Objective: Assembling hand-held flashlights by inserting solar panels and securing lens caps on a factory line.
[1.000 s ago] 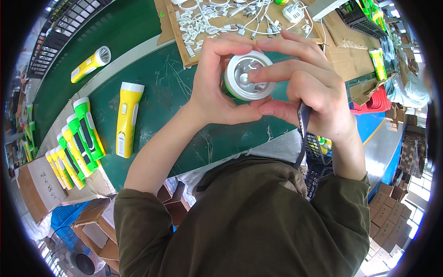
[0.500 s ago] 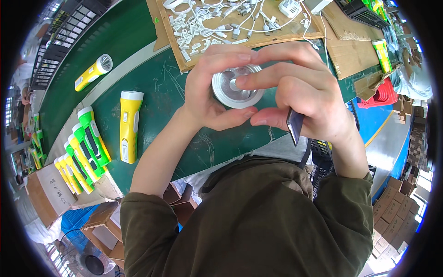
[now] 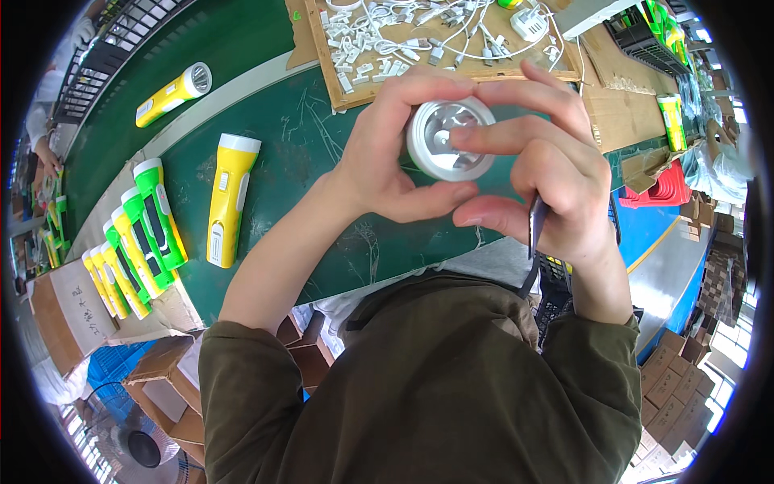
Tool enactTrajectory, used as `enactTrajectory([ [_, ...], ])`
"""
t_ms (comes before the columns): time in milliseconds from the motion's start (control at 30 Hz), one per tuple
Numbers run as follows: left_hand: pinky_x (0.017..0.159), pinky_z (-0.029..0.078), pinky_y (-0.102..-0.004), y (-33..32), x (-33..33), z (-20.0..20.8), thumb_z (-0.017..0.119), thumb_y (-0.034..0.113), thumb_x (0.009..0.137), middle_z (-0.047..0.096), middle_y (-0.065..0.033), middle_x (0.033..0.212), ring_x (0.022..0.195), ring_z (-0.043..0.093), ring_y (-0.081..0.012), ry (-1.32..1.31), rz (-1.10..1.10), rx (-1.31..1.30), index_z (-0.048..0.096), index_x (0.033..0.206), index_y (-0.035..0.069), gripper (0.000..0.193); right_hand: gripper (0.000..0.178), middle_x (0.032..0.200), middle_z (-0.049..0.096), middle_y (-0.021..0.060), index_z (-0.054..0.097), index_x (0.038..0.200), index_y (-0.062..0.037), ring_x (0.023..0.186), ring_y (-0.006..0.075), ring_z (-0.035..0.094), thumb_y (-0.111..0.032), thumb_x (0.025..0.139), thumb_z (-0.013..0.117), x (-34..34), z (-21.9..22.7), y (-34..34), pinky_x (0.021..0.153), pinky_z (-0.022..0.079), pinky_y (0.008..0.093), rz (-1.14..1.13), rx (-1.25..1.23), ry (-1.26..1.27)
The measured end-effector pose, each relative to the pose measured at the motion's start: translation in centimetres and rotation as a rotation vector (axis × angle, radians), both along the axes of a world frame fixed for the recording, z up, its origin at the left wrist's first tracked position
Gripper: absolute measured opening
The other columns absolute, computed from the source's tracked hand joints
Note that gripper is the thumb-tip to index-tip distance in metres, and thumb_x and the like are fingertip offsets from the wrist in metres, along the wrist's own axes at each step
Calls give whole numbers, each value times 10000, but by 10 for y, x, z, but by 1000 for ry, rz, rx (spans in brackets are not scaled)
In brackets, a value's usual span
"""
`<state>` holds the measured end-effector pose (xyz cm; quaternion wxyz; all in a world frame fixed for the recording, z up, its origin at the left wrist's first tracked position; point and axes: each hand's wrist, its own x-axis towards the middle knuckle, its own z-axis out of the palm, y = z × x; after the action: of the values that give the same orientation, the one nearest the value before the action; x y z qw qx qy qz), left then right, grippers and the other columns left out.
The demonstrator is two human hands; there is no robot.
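Observation:
A flashlight (image 3: pixel 423 149) is held with its round, white-rimmed head and shiny reflector facing up; its body is hidden below. My left hand (image 3: pixel 375 153) is wrapped round the side of this head, thumb at its lower edge. My right hand (image 3: pixel 560 173) reaches over from the other side, one fingertip over the reflector and another finger at the far rim. A thin, dark, flat strip (image 3: pixel 534 226) is tucked in its curled fingers; its exact kind I cannot make out. A yellow flashlight (image 3: pixel 230 202) lies on the green table (image 3: pixel 302 234), left of my left forearm.
Several green and yellow flashlights (image 3: pixel 149 218) lie in a row on cardboard at the left. Another yellow flashlight (image 3: pixel 173 95) lies farther back. A wooden-edged tray (image 3: pixel 355 98) of white cables stands beyond my hands. At far left a co-worker's hand (image 3: pixel 47 157) shows.
Both hands have shifted slightly right with the flashlight, and its reflector is now more plainly seen. The view has moved a little too. My right fingertip stays over the reflector.

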<state>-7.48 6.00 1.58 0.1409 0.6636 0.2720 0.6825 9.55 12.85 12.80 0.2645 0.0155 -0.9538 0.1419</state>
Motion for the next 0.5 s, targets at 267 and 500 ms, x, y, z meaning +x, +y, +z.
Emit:
enactTrajectory([
  [267,807,474,-320,6,2,1,856,110,671,571,-146,1111,964,588,-223,-11,33,46,423,1241,37,719,518,960,728,112,363,669,-100,1148,407,591,-354,627,813,-1,-5,6,1040,369,577,11,-44,0],
  [500,793,524,-340,5,13,0,889,116,659,537,-190,1109,977,623,-257,-44,130,-6,352,1197,78,760,514,967,722,122,349,667,-101,1145,414,597,-278,659,832,0,-6,7,1033,381,569,10,-120,-12],
])
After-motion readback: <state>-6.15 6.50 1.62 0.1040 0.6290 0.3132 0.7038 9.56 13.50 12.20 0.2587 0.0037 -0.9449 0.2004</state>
